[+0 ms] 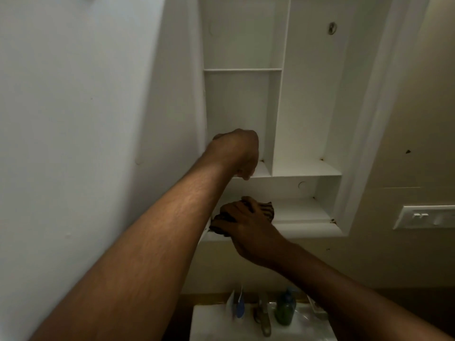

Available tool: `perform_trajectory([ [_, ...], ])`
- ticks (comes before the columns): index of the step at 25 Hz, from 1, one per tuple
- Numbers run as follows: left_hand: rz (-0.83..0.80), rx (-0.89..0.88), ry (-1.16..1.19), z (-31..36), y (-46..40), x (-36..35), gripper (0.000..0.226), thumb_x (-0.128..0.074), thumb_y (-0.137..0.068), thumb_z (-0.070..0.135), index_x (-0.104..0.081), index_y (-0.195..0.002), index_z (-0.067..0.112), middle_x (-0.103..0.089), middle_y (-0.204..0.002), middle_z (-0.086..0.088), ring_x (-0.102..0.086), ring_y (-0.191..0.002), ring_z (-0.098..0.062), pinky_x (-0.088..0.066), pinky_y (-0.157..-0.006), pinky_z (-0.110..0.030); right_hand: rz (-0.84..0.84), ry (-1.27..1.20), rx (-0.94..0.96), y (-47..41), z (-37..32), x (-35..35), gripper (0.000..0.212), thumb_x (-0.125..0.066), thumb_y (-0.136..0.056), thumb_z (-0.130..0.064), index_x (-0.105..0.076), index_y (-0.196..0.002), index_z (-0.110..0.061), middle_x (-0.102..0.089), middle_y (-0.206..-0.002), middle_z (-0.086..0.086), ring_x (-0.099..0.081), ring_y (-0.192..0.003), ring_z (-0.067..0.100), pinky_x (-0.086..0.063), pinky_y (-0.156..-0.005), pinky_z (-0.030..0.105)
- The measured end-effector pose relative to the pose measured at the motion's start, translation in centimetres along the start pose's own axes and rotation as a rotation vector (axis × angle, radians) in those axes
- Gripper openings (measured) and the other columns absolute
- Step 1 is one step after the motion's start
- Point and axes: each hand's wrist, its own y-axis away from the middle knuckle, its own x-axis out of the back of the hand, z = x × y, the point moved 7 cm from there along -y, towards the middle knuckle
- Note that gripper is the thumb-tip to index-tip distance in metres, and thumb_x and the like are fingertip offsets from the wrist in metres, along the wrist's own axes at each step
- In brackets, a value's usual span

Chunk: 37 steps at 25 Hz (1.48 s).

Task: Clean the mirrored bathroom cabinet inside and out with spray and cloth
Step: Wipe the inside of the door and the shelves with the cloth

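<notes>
The cabinet (307, 94) is emptied, and its bottom shelf (300, 210) is being wiped with the cloth (267, 210), gripped by the right hand (243, 222). The left hand (236, 153) is curled on the middle shelf edge; whether anything is held cannot be told. The mirror outside is judged still to be cleaned.

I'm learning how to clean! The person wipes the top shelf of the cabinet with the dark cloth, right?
Not the top. In the head view the right hand presses the dark cloth on the bottom shelf of the cabinet.
</notes>
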Motion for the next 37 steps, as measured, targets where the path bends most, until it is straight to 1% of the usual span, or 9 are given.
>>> perform_trajectory([
  [3,-0.016,-0.017,-0.108,0.2,-0.4,-0.3,0.030,-0.073,-0.093,0.034,-0.058,-0.076,0.015,-0.061,-0.078,0.001,-0.067,-0.096,-0.018,-0.052,-0.105,-0.041,-0.037,0.069,0.055,-0.3,0.0,-0.1,0.049,-0.067,-0.088,-0.010,-0.062,-0.135,-0.025,-0.062,-0.129,0.012,-0.058,-0.122,0.033,-0.039,-0.109,0.062],
  [9,0.021,0.020,-0.006,-0.1,-0.4,-0.1,0.026,-0.084,-0.084,0.027,-0.061,-0.083,0.014,-0.069,-0.087,-0.003,-0.073,-0.095,-0.022,-0.058,-0.096,-0.043,-0.072,0.209,0.006,1.6,0.2,0.3,0.064,-0.076,-0.085,-0.022,-0.050,-0.143,-0.027,-0.057,-0.134,0.018,-0.057,-0.118,0.036,-0.049,-0.095,0.059],
  [17,0.027,0.019,-0.126,0.1,-0.6,-0.2,0.031,-0.079,-0.085,0.028,-0.057,-0.068,0.014,-0.061,-0.069,0.001,-0.065,-0.078,-0.019,-0.056,-0.098,-0.045,-0.171,0.336,-0.219,10.6,8.3,4.0,0.057,-0.080,-0.074,-0.022,-0.056,-0.126,-0.026,-0.055,-0.114,0.013,-0.054,-0.097,0.029,-0.054,-0.078,0.048],
  [20,0.064,0.044,-0.110,0.0,-0.4,-0.1,0.030,-0.080,-0.084,0.024,-0.057,-0.069,0.012,-0.060,-0.067,0.001,-0.061,-0.067,-0.016,-0.057,-0.095,-0.044,-0.215,0.404,-0.334,12.5,9.9,5.6,0.044,-0.078,-0.071,-0.019,-0.066,-0.113,-0.018,-0.056,-0.107,0.014,-0.052,-0.092,0.030,-0.052,-0.071,0.046],
  [23,0.071,0.036,-0.130,0.6,0.0,0.1,0.037,-0.081,-0.084,0.021,-0.050,-0.066,0.013,-0.058,-0.067,0.000,-0.058,-0.066,-0.016,-0.055,-0.098,-0.047,-0.271,0.450,-0.470,14.4,11.5,6.8,0.024,-0.065,-0.084,-0.020,-0.066,-0.107,-0.015,-0.054,-0.111,0.012,-0.049,-0.096,0.027,-0.048,-0.077,0.041],
  [29,0.082,0.071,-0.037,0.8,0.5,0.4,0.033,-0.085,-0.079,0.014,-0.053,-0.069,0.011,-0.064,-0.073,-0.003,-0.073,-0.089,-0.025,-0.057,-0.097,-0.048,-0.345,0.374,-0.591,14.3,11.3,7.3,0.026,-0.048,-0.095,-0.021,-0.058,-0.118,-0.014,-0.046,-0.121,0.008,-0.046,-0.105,0.024,-0.045,-0.087,0.036],
  [32,0.064,0.057,-0.062,0.8,0.4,0.3,0.033,-0.083,-0.080,0.015,-0.054,-0.067,0.011,-0.062,-0.071,-0.002,-0.068,-0.080,-0.022,-0.057,-0.098,-0.047,-0.271,0.236,-0.736,15.9,11.7,9.1,0.023,-0.050,-0.100,-0.033,-0.063,-0.116,-0.021,-0.049,-0.111,0.000,-0.048,-0.096,0.014,-0.045,-0.078,0.027],
  [35,0.072,0.057,-0.092,0.7,-0.1,0.2,0.035,-0.083,-0.081,0.016,-0.051,-0.069,0.011,-0.059,-0.071,-0.002,-0.064,-0.078,-0.022,-0.056,-0.099,-0.048,-0.003,0.082,-0.887,19.5,12.5,11.9,0.018,-0.055,-0.098,-0.031,-0.069,-0.105,-0.022,-0.045,-0.089,-0.007,-0.046,-0.082,0.010,-0.036,-0.064,0.022],
  [37,0.068,0.058,-0.084,0.7,-0.3,0.2,0.034,-0.084,-0.080,0.016,-0.052,-0.070,0.010,-0.061,-0.071,-0.003,-0.065,-0.079,-0.023,-0.056,-0.099,-0.048,0.147,0.034,-0.907,20.3,12.7,12.7,0.016,-0.061,-0.096,-0.024,-0.070,-0.109,-0.020,-0.044,-0.088,-0.007,-0.045,-0.080,0.010,-0.035,-0.062,0.020],
])
